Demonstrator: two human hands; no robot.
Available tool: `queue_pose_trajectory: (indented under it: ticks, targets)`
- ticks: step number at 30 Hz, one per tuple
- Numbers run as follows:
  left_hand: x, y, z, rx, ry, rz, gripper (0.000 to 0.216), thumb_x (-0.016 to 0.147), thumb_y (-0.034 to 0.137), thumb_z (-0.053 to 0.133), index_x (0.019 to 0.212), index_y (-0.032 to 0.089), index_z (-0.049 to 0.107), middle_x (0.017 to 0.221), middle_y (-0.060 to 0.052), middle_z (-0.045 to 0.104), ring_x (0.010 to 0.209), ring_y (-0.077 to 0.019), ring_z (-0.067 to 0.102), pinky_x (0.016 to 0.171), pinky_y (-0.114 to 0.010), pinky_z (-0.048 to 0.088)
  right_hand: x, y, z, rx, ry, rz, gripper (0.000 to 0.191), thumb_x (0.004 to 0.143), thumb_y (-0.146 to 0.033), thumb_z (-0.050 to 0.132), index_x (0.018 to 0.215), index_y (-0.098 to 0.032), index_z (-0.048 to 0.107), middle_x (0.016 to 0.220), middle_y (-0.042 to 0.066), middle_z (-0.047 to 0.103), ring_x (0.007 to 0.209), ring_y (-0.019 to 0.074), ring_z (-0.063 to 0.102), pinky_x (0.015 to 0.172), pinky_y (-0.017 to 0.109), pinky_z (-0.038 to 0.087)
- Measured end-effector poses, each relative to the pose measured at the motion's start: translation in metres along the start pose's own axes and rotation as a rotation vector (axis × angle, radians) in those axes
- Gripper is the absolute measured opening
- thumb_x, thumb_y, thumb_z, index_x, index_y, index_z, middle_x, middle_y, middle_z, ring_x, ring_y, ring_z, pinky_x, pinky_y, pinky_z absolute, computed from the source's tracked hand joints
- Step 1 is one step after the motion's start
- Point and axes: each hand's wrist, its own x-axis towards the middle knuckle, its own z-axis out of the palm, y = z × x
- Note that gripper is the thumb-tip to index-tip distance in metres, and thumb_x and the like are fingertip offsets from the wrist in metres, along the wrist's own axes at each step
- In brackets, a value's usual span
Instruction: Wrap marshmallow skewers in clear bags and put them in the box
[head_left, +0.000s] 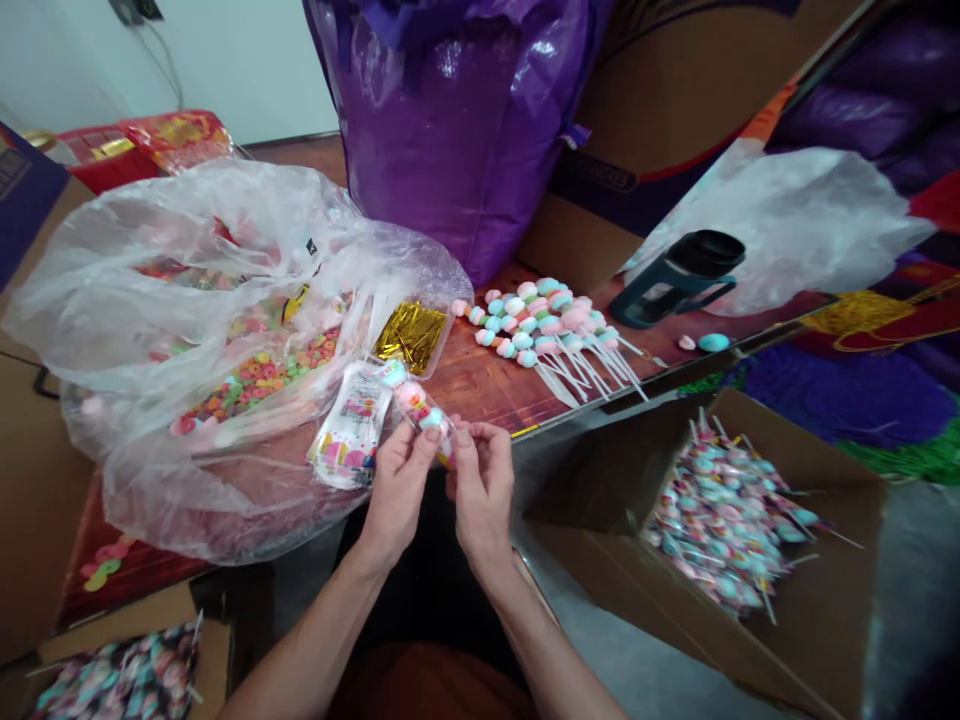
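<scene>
A marshmallow candy skewer in a clear printed bag (417, 400) slants up and left from my hands, over the table edge. My left hand (401, 475) is closed on the bag's side, thumb on top. My right hand (482, 475) pinches its lower end, where the fingers hide the stick. Just left lies a stack of flat printed bags (349, 425). Gold twist ties (411, 335) fill a clear tray beyond my hands. Unwrapped pink and blue candy skewers (544, 315) lie piled to the right, their white sticks pointing toward the table edge.
A big clear plastic bag (180, 225) of ring candies covers the table's left. Behind stands a purple sack (442, 130). A dark bottle (679, 278) lies tilted at the right. Open cardboard boxes with wrapped skewers sit low right (847, 560) and low left (214, 660).
</scene>
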Motion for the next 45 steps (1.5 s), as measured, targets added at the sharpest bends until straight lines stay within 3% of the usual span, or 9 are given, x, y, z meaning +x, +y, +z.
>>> queue_pose_trajectory:
  ticks: [3, 7, 9, 11, 15, 17, 21, 35, 45]
  targets:
    - [-0.002, 0.006, -0.007, -0.012, 0.018, 0.042, 0.029, 0.086, 0.04, 0.073, 0.108, 0.02, 0.074, 0.105, -0.008, 0.075, 0.105, -0.0218, 0.068, 0.098, -0.032, 0.05, 0.002, -0.006, 0.015, 0.174, -0.036, 0.125, 0.036, 0.092, -0.058, 0.057, 0.089, -0.023, 0.052, 0.07, -0.004, 0.053, 0.048, 0.0077, 0.037, 0.04, 0.02, 0.03]
    - [-0.002, 0.02, -0.029, -0.016, -0.005, 0.058, 0.033, 0.083, 0.037, 0.077, 0.111, 0.022, 0.073, 0.09, -0.007, 0.074, 0.08, -0.0164, 0.067, 0.081, -0.027, 0.054, 0.007, -0.02, 0.025, 0.386, -0.371, 0.351, 0.044, 0.088, -0.061, 0.057, 0.072, -0.022, 0.048, 0.056, -0.009, 0.037, 0.041, 0.0044, 0.021, 0.038, 0.019, 0.02]
    - [-0.001, 0.027, -0.039, -0.045, 0.002, 0.074, 0.032, 0.08, 0.037, 0.079, 0.107, 0.021, 0.073, 0.081, -0.004, 0.07, 0.064, -0.0121, 0.059, 0.07, -0.025, 0.052, 0.02, -0.028, 0.024, 0.314, -0.629, 0.385, 0.042, 0.09, -0.057, 0.054, 0.071, -0.02, 0.05, 0.056, -0.008, 0.041, 0.041, 0.0046, 0.022, 0.039, 0.02, 0.02]
    - [0.0, 0.035, -0.045, -0.1, 0.043, 0.156, 0.027, 0.079, 0.038, 0.081, 0.097, 0.019, 0.073, 0.073, -0.001, 0.065, 0.063, -0.0108, 0.055, 0.069, -0.024, 0.051, 0.042, -0.036, 0.023, 0.042, -0.807, 0.214, 0.036, 0.093, -0.046, 0.052, 0.069, -0.019, 0.054, 0.059, -0.004, 0.048, 0.047, 0.0075, 0.034, 0.046, 0.021, 0.028]
    - [0.004, 0.045, -0.05, -0.175, 0.112, 0.229, 0.024, 0.08, 0.038, 0.08, 0.086, 0.017, 0.069, 0.064, 0.003, 0.053, 0.061, -0.008, 0.05, 0.065, -0.02, 0.047, 0.097, -0.046, 0.039, -0.7, -0.477, -0.235, 0.023, 0.093, -0.023, 0.049, 0.075, -0.018, 0.063, 0.081, 0.004, 0.063, 0.079, 0.0173, 0.058, 0.07, 0.027, 0.041]
    - [0.005, 0.046, -0.051, -0.158, 0.113, 0.17, 0.023, 0.083, 0.037, 0.078, 0.085, 0.017, 0.066, 0.064, 0.004, 0.05, 0.055, -0.0053, 0.042, 0.057, -0.017, 0.04, 0.121, -0.045, 0.055, -0.98, -0.327, -0.25, 0.022, 0.096, -0.023, 0.047, 0.091, -0.019, 0.069, 0.098, 0.008, 0.068, 0.092, 0.0221, 0.062, 0.075, 0.03, 0.043]
    - [0.005, 0.043, -0.054, -0.142, 0.094, 0.047, 0.027, 0.081, 0.038, 0.079, 0.083, 0.015, 0.064, 0.07, 0.002, 0.052, 0.057, -0.0046, 0.039, 0.053, -0.016, 0.034, 0.147, -0.037, 0.08, -1.279, -0.328, -0.183, 0.029, 0.099, -0.024, 0.043, 0.117, -0.018, 0.066, 0.115, 0.014, 0.069, 0.105, 0.0271, 0.065, 0.08, 0.033, 0.046]
    - [0.006, 0.04, -0.052, -0.349, 0.176, -0.031, 0.037, 0.064, 0.027, 0.092, 0.084, 0.016, 0.064, 0.072, 0.0, 0.062, 0.055, -0.0033, 0.045, 0.054, -0.014, 0.036, 0.144, -0.039, 0.055, -1.093, -0.314, -0.225, 0.027, 0.096, -0.02, 0.045, 0.107, -0.022, 0.07, 0.102, 0.007, 0.076, 0.095, 0.0229, 0.067, 0.073, 0.028, 0.041]
    - [0.003, 0.042, -0.044, -0.277, 0.204, -0.005, 0.039, 0.063, 0.035, 0.092, 0.08, 0.012, 0.065, 0.069, 0.001, 0.058, 0.053, -0.0023, 0.035, 0.049, -0.015, 0.028, 0.143, -0.04, 0.061, -1.346, -0.328, -0.271, 0.031, 0.1, -0.014, 0.036, 0.119, -0.018, 0.06, 0.093, 0.013, 0.073, 0.086, 0.0249, 0.07, 0.069, 0.029, 0.043]
